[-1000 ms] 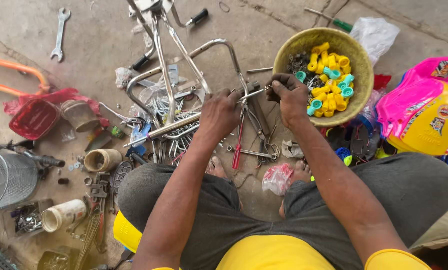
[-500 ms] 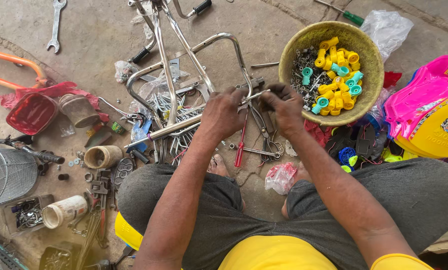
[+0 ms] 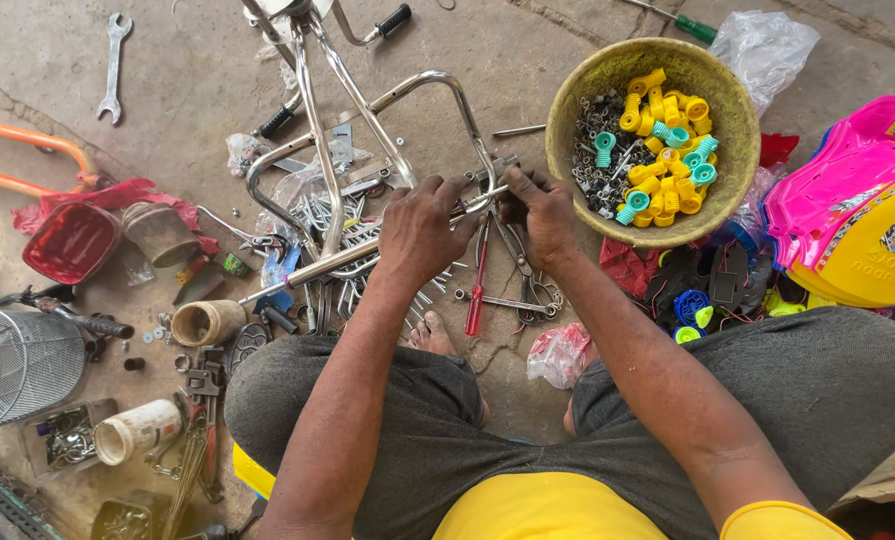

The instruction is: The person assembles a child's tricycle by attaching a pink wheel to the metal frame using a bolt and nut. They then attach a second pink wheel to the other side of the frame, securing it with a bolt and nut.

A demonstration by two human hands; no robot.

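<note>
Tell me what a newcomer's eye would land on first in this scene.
First, the two hands at centre, left hand and right hand, both working on a chrome tube frame. Next, the round bowl at upper right, filled with yellow and teal plastic parts, and the pink and yellow toy body at the right edge.

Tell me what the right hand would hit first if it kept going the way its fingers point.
The right hand points up and slightly left at the chrome frame. It already touches the tube end there, so that comes first; beyond it looks like bare floor, though depth is unclear.
</note>
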